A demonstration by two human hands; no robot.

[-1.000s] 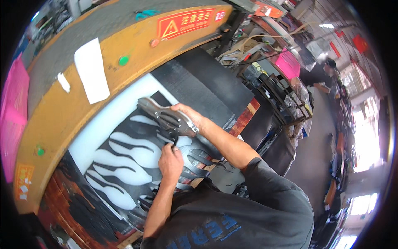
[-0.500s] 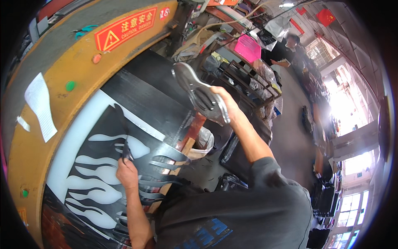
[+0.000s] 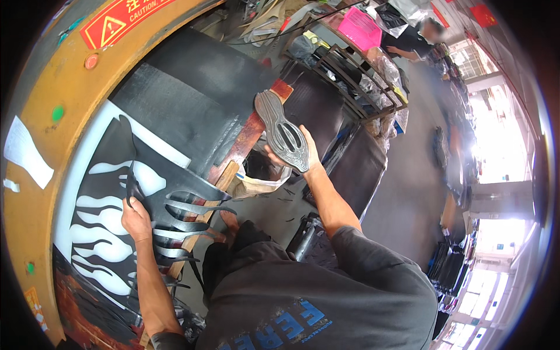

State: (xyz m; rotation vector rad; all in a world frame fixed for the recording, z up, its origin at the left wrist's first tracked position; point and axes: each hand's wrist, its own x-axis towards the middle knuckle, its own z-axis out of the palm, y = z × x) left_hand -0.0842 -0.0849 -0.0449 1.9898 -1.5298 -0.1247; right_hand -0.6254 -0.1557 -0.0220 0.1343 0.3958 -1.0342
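Note:
My left hand [image 3: 136, 220] grips the raised edge of a thin black sheet [image 3: 109, 140], which has several sole-shaped openings cut through it. Under the sheet lies a white board [image 3: 158, 144], showing through those openings. Strips of the sheet curl over the near edge of the table. Up to the right, my right hand [image 3: 309, 150] is wrapped around the wide end of a sole-shaped metal cutting die [image 3: 270, 114] with long slots in it. The die is held in the air over the reddish-brown table edge [image 3: 248, 137], apart from the sheet.
A yellow machine beam [image 3: 81, 99] with a green button [image 3: 58, 114] curves along the left. Black sheeting [image 3: 175, 96] covers the far table. Below the edge hangs a white sack [image 3: 256, 185]. A metal rack [image 3: 344, 76] holds a pink basket [image 3: 360, 28]; a person [image 3: 414, 44] stands beyond.
My right hand has lowered the cutting die toward me and turned its slotted face into view. My left hand keeps hold of the sheet. The whole view has shifted.

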